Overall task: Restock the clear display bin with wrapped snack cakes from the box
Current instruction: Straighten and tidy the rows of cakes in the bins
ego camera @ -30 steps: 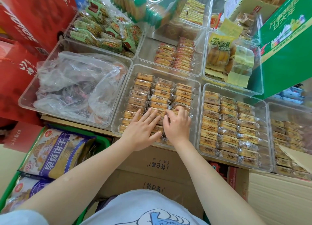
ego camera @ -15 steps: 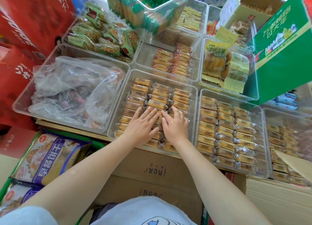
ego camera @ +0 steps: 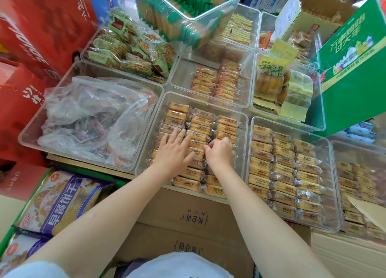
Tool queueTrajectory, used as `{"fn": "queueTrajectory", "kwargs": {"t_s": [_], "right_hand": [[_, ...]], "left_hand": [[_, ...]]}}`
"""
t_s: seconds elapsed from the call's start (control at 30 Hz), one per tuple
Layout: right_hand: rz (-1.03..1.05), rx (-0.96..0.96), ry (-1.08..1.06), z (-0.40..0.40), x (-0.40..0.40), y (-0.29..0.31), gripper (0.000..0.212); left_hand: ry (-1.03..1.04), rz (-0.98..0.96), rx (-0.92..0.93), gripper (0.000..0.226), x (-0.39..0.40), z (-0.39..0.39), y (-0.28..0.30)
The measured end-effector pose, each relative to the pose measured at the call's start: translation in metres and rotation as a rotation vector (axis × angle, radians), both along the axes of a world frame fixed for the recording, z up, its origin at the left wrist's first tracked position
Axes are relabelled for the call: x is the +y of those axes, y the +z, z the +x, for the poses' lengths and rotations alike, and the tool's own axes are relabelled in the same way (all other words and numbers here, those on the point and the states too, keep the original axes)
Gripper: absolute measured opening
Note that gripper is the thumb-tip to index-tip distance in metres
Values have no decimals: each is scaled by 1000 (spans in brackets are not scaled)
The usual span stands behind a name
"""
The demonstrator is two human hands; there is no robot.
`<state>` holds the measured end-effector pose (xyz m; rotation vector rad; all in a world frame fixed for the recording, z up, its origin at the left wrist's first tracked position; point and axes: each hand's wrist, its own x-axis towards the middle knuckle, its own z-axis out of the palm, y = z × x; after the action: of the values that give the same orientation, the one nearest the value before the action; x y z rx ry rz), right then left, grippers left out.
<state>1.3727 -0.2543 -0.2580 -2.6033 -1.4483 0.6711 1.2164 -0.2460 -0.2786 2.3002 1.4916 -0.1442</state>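
The clear display bin (ego camera: 244, 131) sits in the middle and holds three rows of wrapped snack cakes (ego camera: 200, 119) in clear film. My left hand (ego camera: 173, 154) lies flat on the left and middle rows with its fingers straight. Beside it, my right hand (ego camera: 220, 153) has its fingers curled and pinches a wrapped cake between the middle and right rows. The cakes under both hands are hidden. A brown cardboard box (ego camera: 188, 217) with printed flaps sits below the bin, under my forearms.
A bin holding a crumpled plastic bag (ego camera: 94, 119) stands to the left. A bin of similar cakes (ego camera: 292, 173) stands to the right. Further bins of snacks fill the back. Red cartons (ego camera: 31, 48) wall the left, a green carton (ego camera: 355, 68) the right. Biscuit bags (ego camera: 62, 200) lie lower left.
My right hand's fingers, flat on the cakes half a second ago, have curled onto a cake. My left hand stays flat on the rows, fingers slightly further in.
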Motion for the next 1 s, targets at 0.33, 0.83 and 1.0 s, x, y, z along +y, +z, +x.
{"fn": "queueTrajectory", "kwargs": {"t_s": [0.33,0.83,1.0], "right_hand": [[12,329,-282,3,9,-6,12],[265,-78,141,18,-20,-17,36],[144,-185,318,36,-35,-21,52]], "left_hand": [[-25,-37,2,73,2,6,-5],[-58,40,43,68,5,8,-5],[-125,152,82,66,8,26,-5]]}}
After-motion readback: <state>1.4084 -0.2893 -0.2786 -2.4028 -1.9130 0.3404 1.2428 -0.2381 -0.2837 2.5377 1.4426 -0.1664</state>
